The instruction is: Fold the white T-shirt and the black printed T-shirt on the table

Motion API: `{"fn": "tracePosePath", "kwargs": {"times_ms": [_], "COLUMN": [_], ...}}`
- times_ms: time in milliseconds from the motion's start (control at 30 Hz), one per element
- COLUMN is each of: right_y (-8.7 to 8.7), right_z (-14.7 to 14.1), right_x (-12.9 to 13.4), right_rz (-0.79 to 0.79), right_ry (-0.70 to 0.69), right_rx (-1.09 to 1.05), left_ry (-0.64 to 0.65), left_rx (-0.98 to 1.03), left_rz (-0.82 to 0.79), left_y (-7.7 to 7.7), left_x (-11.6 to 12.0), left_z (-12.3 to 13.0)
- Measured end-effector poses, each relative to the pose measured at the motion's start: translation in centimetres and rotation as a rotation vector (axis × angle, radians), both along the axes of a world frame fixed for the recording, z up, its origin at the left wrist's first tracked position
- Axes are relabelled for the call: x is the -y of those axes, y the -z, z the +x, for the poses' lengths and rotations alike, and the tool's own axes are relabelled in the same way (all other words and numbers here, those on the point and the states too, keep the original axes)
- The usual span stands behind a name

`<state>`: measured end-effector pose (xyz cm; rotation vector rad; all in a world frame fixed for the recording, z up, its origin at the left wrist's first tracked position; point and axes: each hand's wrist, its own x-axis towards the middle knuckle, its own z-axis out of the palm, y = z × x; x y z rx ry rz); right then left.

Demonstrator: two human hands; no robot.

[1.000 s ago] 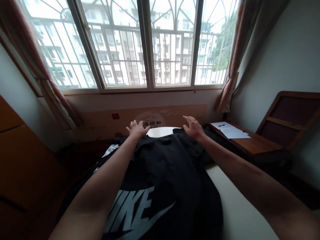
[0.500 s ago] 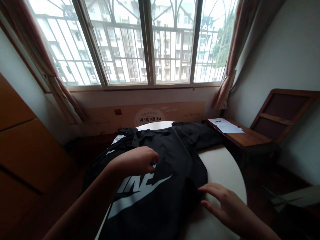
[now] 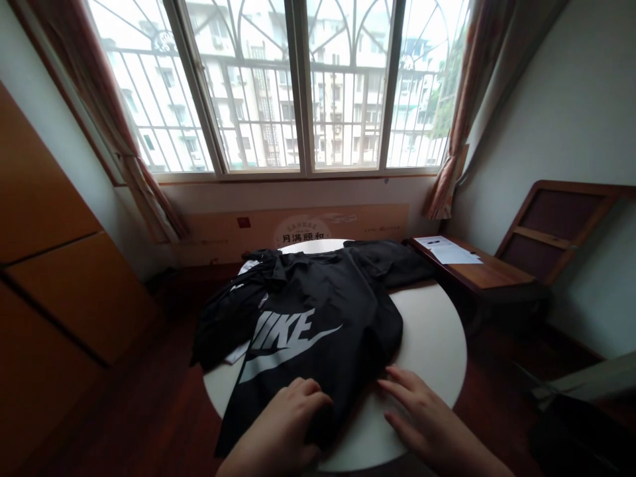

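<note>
A black T-shirt (image 3: 348, 305) with a large grey swoosh and lettering lies spread on a round white table (image 3: 432, 331). My left hand (image 3: 291, 427) is over the shirt's near part, its fingers bent and the thumb apart from them; I see no cloth gripped. Whether its fingertips touch the fabric is hard to tell. Beside the shirt's right edge is my right hand (image 3: 422, 417), fingers spread and holding nothing, close to the cloth over the white tabletop.
More dark clothing (image 3: 228, 318) hangs over the table's left side, and another black garment (image 3: 397, 262) lies at the back right. A wooden chair (image 3: 501, 271) with papers (image 3: 452, 250) on it stands to the right. An orange-brown cabinet (image 3: 54, 285) is at the left.
My left hand has drawn back from above the shirt's lettering to its near part. My right hand has shifted slightly left and down. The shirt's near end lies further left.
</note>
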<state>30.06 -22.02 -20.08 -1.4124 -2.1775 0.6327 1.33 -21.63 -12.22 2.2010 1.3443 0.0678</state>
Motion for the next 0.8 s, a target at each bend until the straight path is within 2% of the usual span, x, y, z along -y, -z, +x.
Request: {"fn": "tracePosePath", "kwargs": {"times_ms": [67,167,333,467,600,800], "right_y": [0.3,0.3,0.3,0.6,0.1,-2.5], "right_z": [-0.2,-0.9,-3.1,-5.3,-7.9,-9.7], "right_x": [0.5,1.1,1.5,1.3,0.3,-3.1], "right_rz": [-0.029,-0.039,-0.019,0.032,0.06,0.227], "right_ry": [-0.03,-0.055,-0.119,-0.159,-0.076,0.155], "right_rx": [0.068,0.11,0.064,0.069,0.077,0.054], "left_ry": [-0.027,-0.033,-0.085,-0.218,-0.313,-0.334], "left_rx": [0.04,0.041,-0.034,0.076,0.221,0.338], "left_rz": [0.055,0.163,0.24,0.248,0.313,0.517], "left_y": [1.2,1.5,1.8,2.6,3.3,3.4], "left_x": [1.0,1.7,1.0,0.3,-0.3,-1.9], "left_z": [-0.3,-0.3,0.4,0.5,0.4,1.2]}}
